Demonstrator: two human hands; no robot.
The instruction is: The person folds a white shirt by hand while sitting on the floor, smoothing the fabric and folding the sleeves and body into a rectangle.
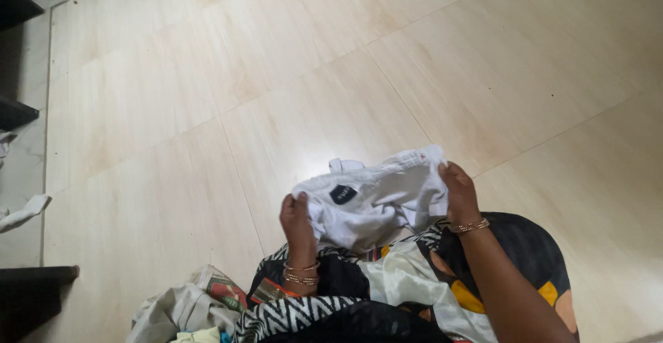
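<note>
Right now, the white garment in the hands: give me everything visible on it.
The white garment looks like soft woven cotton, crumpled and bunched, with a thick seamed band along its top edge. A small dark rectangular label sits near its left end, and a tiny red mark near the right corner. It is held up above the lap, over the pale tiled floor. The left hand pinches its left end; the right hand has a grip on its right edge. Its lower folds hang toward the patterned clothing.
</note>
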